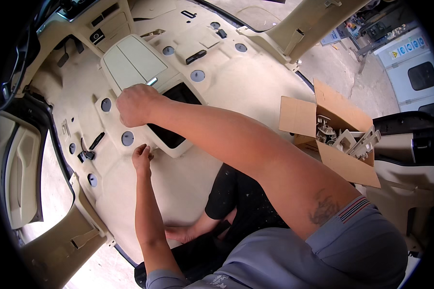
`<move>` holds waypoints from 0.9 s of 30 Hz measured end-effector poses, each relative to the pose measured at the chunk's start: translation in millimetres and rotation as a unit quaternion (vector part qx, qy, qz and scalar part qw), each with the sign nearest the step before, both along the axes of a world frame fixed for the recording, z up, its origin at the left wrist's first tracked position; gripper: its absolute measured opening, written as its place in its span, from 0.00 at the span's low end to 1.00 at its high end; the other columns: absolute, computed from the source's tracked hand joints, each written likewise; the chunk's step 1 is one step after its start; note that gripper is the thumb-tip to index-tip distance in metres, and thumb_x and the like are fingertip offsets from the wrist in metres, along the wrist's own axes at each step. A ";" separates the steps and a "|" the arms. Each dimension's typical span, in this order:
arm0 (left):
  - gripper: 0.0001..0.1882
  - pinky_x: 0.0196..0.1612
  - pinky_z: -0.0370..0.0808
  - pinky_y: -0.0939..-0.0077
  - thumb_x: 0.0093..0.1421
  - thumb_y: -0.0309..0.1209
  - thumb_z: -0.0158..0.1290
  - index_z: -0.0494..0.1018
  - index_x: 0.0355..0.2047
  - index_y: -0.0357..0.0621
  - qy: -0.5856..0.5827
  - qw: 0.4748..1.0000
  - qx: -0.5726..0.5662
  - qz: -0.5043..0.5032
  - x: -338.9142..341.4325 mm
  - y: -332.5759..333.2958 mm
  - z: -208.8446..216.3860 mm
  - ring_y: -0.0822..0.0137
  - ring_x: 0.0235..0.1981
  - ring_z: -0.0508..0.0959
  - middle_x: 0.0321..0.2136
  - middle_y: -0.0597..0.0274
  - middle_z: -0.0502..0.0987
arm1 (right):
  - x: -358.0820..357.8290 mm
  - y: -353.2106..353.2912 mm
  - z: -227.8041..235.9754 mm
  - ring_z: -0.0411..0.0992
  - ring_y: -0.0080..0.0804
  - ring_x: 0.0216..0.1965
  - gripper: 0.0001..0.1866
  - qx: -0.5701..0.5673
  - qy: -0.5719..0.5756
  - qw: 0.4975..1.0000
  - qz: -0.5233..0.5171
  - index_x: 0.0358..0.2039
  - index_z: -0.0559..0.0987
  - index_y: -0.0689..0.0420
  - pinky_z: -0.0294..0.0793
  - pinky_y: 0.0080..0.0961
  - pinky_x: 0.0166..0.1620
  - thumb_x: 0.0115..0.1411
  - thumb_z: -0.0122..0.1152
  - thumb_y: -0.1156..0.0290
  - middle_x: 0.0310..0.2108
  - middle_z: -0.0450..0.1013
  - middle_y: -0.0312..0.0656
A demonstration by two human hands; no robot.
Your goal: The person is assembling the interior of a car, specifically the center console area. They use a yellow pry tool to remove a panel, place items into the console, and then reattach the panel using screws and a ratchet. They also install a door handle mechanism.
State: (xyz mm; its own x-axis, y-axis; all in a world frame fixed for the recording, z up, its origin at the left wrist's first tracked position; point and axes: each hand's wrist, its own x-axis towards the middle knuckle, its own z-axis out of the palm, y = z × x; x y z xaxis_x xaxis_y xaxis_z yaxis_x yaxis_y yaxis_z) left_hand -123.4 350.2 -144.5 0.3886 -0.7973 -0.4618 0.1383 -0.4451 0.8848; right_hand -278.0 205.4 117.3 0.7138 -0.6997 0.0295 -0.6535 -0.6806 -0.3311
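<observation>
My right hand is closed in a fist over the left side of the beige centre console. The right forearm crosses above the console's dark glossy rear panel and covers part of it. Whatever the fist may hold is hidden. Lower down, my left hand is held just left of the console's rear end, its fingers curled together. Anything between those fingers is too small or too hidden to name. A round grey disc in the beige carpet lies close to both hands.
I sit on the floor of a car interior without seats in view. An open cardboard box of beige plastic trim parts stands on the right. Black connectors poke through the carpet. An open door is on the left; a dashboard lies ahead.
</observation>
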 end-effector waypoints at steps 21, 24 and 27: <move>0.15 0.30 0.74 0.65 0.61 0.33 0.63 0.79 0.26 0.30 -0.365 0.922 0.098 0.086 5.2 367.1 145.4 0.63 0.21 0.79 0.19 0.52 0.79 | -24.6 -40.0 -19.0 0.77 0.40 0.23 0.12 -0.050 -0.492 0.866 -0.076 0.26 0.82 0.59 0.74 0.34 0.32 0.58 0.60 0.64 0.20 0.76 0.47; 0.13 0.33 0.76 0.61 0.60 0.32 0.61 0.81 0.29 0.31 -0.444 0.890 0.102 0.020 -14.8 369.5 145.1 0.50 0.25 0.80 0.23 0.44 0.80 | -52.6 45.4 -6.1 0.72 0.17 0.23 0.09 0.138 -0.589 0.796 -0.032 0.29 0.83 0.62 0.71 0.21 0.29 0.63 0.61 0.70 0.19 0.74 0.30; 0.10 0.36 0.76 0.57 0.59 0.30 0.60 0.81 0.32 0.32 -0.425 0.902 0.069 -0.007 -28.6 355.5 131.4 0.44 0.29 0.81 0.27 0.42 0.81 | -121.6 123.8 -34.1 0.73 0.19 0.27 0.14 0.249 -0.536 0.801 -0.098 0.46 0.81 0.69 0.74 0.17 0.34 0.66 0.62 0.72 0.29 0.77 0.34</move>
